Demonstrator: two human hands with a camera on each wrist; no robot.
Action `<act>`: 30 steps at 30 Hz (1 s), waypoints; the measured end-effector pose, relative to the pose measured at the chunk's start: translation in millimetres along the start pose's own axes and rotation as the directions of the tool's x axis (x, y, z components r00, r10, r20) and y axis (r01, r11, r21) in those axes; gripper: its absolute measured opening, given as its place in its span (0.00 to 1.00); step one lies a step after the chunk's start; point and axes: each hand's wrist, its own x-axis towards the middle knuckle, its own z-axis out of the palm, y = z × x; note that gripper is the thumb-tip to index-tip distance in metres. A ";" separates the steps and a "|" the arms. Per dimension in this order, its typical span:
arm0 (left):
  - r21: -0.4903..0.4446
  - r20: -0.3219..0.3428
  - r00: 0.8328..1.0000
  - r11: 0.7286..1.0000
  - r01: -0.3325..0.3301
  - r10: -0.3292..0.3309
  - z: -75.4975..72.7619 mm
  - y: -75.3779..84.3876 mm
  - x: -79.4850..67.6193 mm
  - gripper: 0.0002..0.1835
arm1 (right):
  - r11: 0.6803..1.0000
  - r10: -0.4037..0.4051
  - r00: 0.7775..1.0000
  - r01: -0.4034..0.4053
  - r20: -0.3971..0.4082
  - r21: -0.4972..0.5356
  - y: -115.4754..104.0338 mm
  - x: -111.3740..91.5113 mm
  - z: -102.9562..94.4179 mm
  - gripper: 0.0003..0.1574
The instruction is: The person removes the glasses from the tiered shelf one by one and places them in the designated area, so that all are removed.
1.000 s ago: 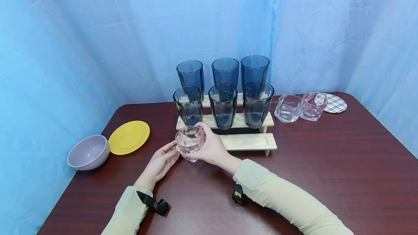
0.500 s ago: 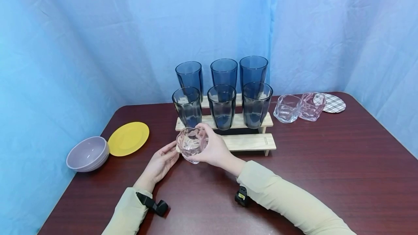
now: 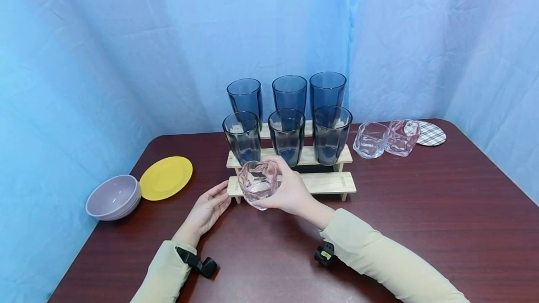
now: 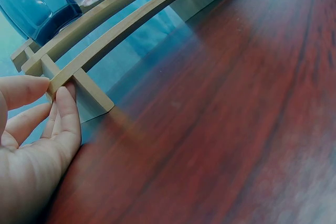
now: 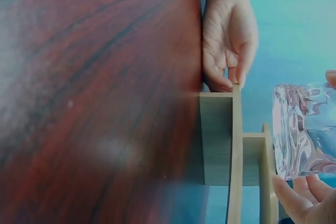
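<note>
At the wooden rack [image 3: 322, 183], left hand [image 3: 205, 213] pinches the front-left corner; right hand [image 3: 290, 191] grips a pinkish glass [image 3: 257, 183], fingers curved round (right-end mark [image 3: 343, 182] too small to read)!

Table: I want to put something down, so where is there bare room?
Bare: the table right of the wooden rack, in front of the plaid coaster; a smaller patch between the yellow plate and the rack, beyond the left hand. Crowded: the rack's upper two tiers, holding six tumblers.
</note>
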 end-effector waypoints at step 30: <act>0.030 -0.016 1.000 1.000 0.002 -0.001 -0.6 0.6 -0.1 0.30 | 0.999 0.049 0.999 -0.049 0.019 -0.005 24.2 -43.1 -61.0 0.55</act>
